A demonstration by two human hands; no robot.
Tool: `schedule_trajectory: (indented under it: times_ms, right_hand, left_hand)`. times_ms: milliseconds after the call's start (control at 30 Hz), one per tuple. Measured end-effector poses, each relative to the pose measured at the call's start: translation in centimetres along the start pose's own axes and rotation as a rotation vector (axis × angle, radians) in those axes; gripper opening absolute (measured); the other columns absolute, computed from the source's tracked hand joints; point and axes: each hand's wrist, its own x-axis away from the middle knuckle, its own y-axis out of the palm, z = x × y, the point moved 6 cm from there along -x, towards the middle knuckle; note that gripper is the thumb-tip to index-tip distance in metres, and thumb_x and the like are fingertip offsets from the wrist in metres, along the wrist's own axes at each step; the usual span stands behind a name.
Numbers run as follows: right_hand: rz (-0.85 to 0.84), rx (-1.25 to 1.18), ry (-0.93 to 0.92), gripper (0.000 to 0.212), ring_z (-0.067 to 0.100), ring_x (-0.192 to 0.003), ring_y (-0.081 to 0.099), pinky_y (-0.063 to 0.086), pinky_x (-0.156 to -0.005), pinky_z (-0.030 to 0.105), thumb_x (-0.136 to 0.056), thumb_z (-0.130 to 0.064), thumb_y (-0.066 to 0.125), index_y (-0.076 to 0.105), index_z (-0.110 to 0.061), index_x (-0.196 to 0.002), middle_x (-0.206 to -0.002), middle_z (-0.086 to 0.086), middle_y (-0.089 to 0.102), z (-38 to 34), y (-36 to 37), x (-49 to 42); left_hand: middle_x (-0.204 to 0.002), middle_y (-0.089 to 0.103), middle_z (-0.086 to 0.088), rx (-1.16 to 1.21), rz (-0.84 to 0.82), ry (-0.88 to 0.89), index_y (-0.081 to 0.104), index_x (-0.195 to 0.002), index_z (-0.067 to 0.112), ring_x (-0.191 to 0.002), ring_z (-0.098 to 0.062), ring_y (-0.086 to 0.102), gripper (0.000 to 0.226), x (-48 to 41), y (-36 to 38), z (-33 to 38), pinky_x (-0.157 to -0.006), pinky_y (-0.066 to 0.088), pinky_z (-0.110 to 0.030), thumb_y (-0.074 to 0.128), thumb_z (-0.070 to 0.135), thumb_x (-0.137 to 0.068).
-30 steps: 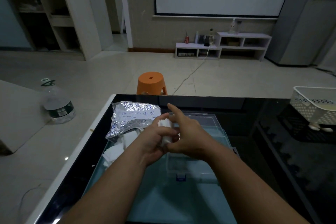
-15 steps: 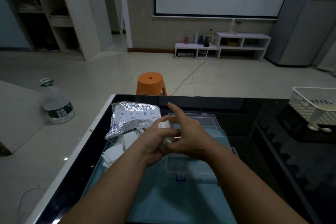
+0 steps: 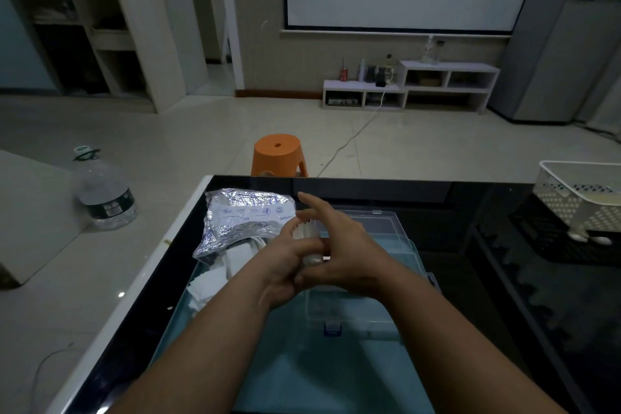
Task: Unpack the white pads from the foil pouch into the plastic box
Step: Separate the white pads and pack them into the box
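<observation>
My left hand [image 3: 280, 265] grips a small stack of white pads [image 3: 305, 231] above the clear plastic box [image 3: 408, 247]. My right hand [image 3: 339, 252] meets it from the right, thumb and fingers on the stack, index finger stretched out. The silver foil pouch [image 3: 245, 218] lies on the table's left side, its mouth toward me. Several loose white pads [image 3: 215, 274] spill from it onto the light blue mat [image 3: 302, 376]. The box's inside is mostly hidden behind my hands.
The black glass table [image 3: 504, 312] has a white left rim. A white perforated basket [image 3: 581, 195] stands at the far right. Beyond the far edge an orange stool [image 3: 278, 153] stands on the floor; a large water bottle [image 3: 106, 191] sits on the floor to the left.
Both hands stay together over the box. The right hand's fingers have shifted slightly on the stack; more of the pads' edges show above the left hand.
</observation>
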Motion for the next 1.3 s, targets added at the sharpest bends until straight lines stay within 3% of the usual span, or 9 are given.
schedule_trajectory:
  times_ms: [67, 200, 300, 433, 533, 633, 767, 1100, 1300]
  right_hand:
    - [0.006, -0.004, -0.002, 0.109, 0.024, -0.136, 0.036, 0.039, -0.108, 0.054, -0.06, -0.036, 0.086, 0.015, -0.068, -0.136, -0.143, -0.013, 0.044, 0.0, 0.0, -0.1]
    - [0.027, 0.111, -0.061, 0.061, 0.011, -0.126, 0.037, 0.037, -0.107, 0.048, -0.068, -0.034, 0.079, 0.054, -0.048, -0.122, -0.135, -0.017, 0.045, -0.1, -0.1, -0.4]
    - [0.045, 0.09, -0.043, 0.057, 0.008, -0.127, 0.033, 0.035, -0.108, 0.047, -0.068, -0.039, 0.077, 0.054, -0.049, -0.12, -0.135, -0.019, 0.041, 0.2, -0.1, -0.3]
    - [0.05, 0.083, -0.038, 0.055, 0.011, -0.123, 0.042, 0.036, -0.106, 0.045, -0.071, -0.036, 0.077, 0.053, -0.046, -0.12, -0.129, -0.016, 0.053, 0.1, -0.3, -0.1]
    - [0.059, 0.08, -0.051, 0.046, 0.01, -0.113, 0.049, 0.042, -0.099, 0.049, -0.07, -0.038, 0.076, 0.057, -0.045, -0.111, -0.116, -0.019, 0.057, 0.0, -0.3, -0.2]
    - [0.004, 0.074, -0.004, 0.065, 0.011, -0.116, 0.047, 0.043, -0.1, 0.047, -0.062, -0.042, 0.082, 0.05, -0.05, -0.118, -0.119, -0.02, 0.053, 0.1, 0.1, -0.2]
    - [0.008, -0.012, 0.071, 0.108, 0.03, -0.124, 0.048, 0.048, -0.098, 0.052, -0.052, -0.046, 0.085, 0.017, -0.066, -0.133, -0.138, -0.006, 0.049, 0.4, 0.5, -0.2]
    - [-0.027, -0.061, 0.062, 0.117, 0.027, -0.132, 0.045, 0.041, -0.107, 0.052, -0.052, -0.05, 0.083, 0.003, -0.065, -0.137, -0.147, -0.008, 0.045, -0.1, 0.5, 0.1]
    - [-0.01, 0.111, 0.034, 0.113, 0.023, -0.135, 0.039, 0.025, -0.111, 0.04, -0.072, -0.038, 0.081, 0.001, -0.041, -0.152, -0.146, -0.005, 0.048, -0.8, -0.3, 0.4]
  left_hand:
    - [-0.097, 0.068, -0.016, -0.019, -0.001, -0.007, 0.05, -0.127, 0.02, -0.08, -0.029, 0.069, 0.058, 0.1, 0.0, 0.0, -0.062, 0.054, -0.037, 0.054, -0.013, -0.08]
    - [-0.086, 0.065, -0.014, -0.094, -0.028, -0.009, 0.052, -0.123, 0.015, -0.071, -0.021, 0.069, 0.055, 0.4, 0.3, 0.0, -0.053, 0.051, -0.03, 0.053, -0.012, -0.075]
    - [-0.099, 0.064, -0.016, -0.071, 0.009, 0.005, 0.049, -0.132, 0.022, -0.079, -0.026, 0.068, 0.073, 0.1, 0.0, 0.1, -0.06, 0.05, -0.034, 0.062, -0.006, -0.066]
    - [-0.128, 0.052, -0.03, -0.022, 0.009, -0.007, 0.041, -0.141, 0.021, -0.076, -0.027, 0.07, 0.077, 0.0, -0.4, 0.1, -0.052, 0.052, -0.032, 0.064, -0.011, -0.074]
    - [-0.141, 0.047, -0.024, 0.04, 0.005, 0.006, 0.037, -0.144, 0.024, -0.095, -0.033, 0.069, 0.089, -0.1, -0.5, 0.3, -0.062, 0.054, -0.035, 0.072, -0.006, -0.067]
    - [-0.133, 0.054, -0.023, 0.044, -0.005, 0.029, 0.039, -0.142, 0.021, -0.096, -0.033, 0.068, 0.085, 0.0, -0.2, 0.4, -0.063, 0.055, -0.035, 0.068, -0.009, -0.069]
    - [-0.115, 0.061, -0.019, 0.035, -0.035, 0.005, 0.041, -0.14, 0.018, -0.084, -0.029, 0.068, 0.084, 0.1, 0.4, 0.5, -0.058, 0.054, -0.034, 0.055, -0.014, -0.063]
    - [-0.097, 0.056, -0.024, 0.074, 0.035, -0.06, 0.057, -0.121, 0.003, -0.069, -0.028, 0.06, 0.062, 0.5, 0.4, 0.4, -0.057, 0.05, -0.031, 0.046, -0.004, -0.061]
    - [-0.067, 0.061, -0.012, 0.077, 0.111, -0.105, 0.061, -0.099, 0.005, -0.047, -0.019, 0.059, 0.035, 1.1, 0.7, 0.3, -0.039, 0.044, -0.019, 0.038, -0.005, -0.075]
